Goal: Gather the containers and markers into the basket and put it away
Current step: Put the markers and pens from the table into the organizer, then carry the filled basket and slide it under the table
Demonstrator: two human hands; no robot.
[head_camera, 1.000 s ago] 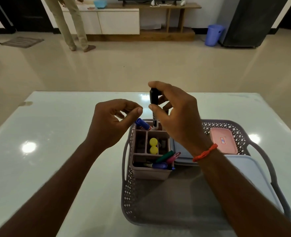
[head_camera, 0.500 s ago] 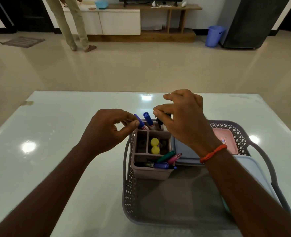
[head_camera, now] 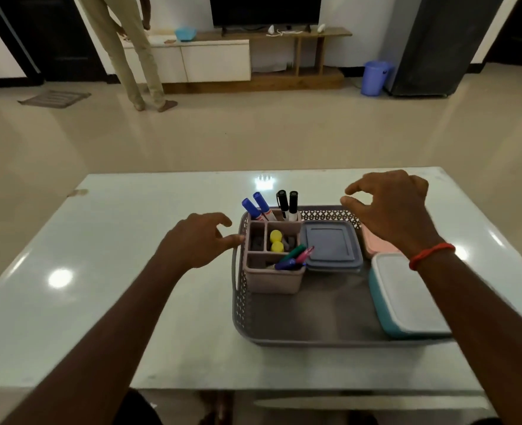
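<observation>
A grey perforated basket (head_camera: 302, 342) sits on the glossy table (head_camera: 100, 271). In its far left corner stands a pink divided organizer (head_camera: 273, 279) with two blue markers (head_camera: 258, 207), two black markers (head_camera: 288, 204), yellow caps and several coloured pens. A grey-blue lidded container (head_camera: 331, 245) lies beside it, a pink container (head_camera: 376, 246) partly hidden behind my right wrist, and a teal box with a white lid (head_camera: 407, 297) at the right. My left hand (head_camera: 196, 240) hovers open by the basket's left rim. Over the basket's far right hovers my right hand (head_camera: 388, 207), open and empty.
A person stands at the far left by a white cabinet (head_camera: 189, 61). A TV stand (head_camera: 284, 53), a blue bin (head_camera: 374, 78) and a dark fridge (head_camera: 437, 47) line the far wall. A doormat (head_camera: 54, 98) lies on the floor.
Both hands have let go of the markers, which now stand in the organizer. My right hand moved right, my left hand drew back to the left rim.
</observation>
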